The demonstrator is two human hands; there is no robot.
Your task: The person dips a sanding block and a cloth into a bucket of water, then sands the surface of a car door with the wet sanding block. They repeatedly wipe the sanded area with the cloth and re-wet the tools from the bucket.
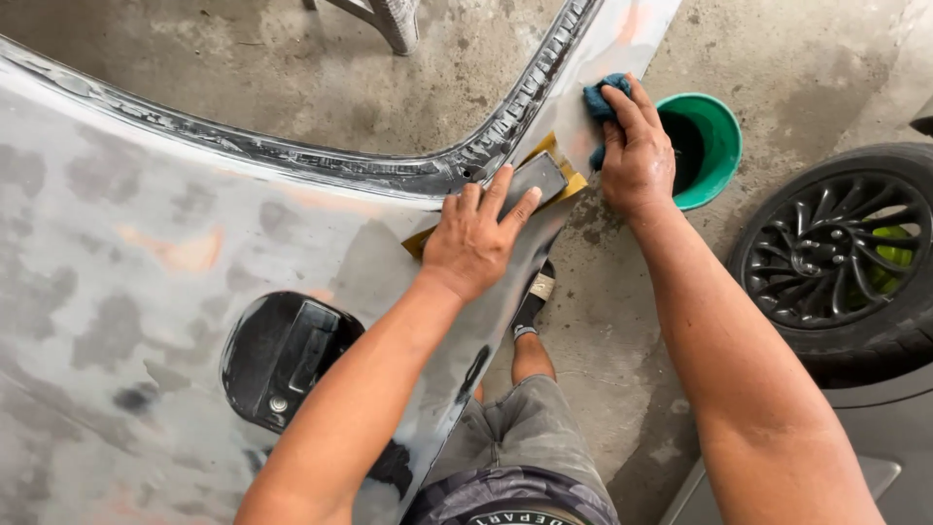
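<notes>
We see the left hand laid palm-down on a grey sanded car body panel, forearm extended from the lower left. Its fingers are nearly straight and close together, pressing flat on a dark sanding block; a yellow sheet shows under the block just beyond the fingertips. The hand presses rather than grips.

The right hand reaches from the lower right, wrist bent slightly inward. Its fingers curl around a blue cloth, holding it against the panel edge, just right of the block.

Immediately right of the right-hand knuckles stands a round green bucket on the concrete floor. Well right of it is a black wheel with thin spokes. Below the left wrist, an oval black opening sits in the panel.
</notes>
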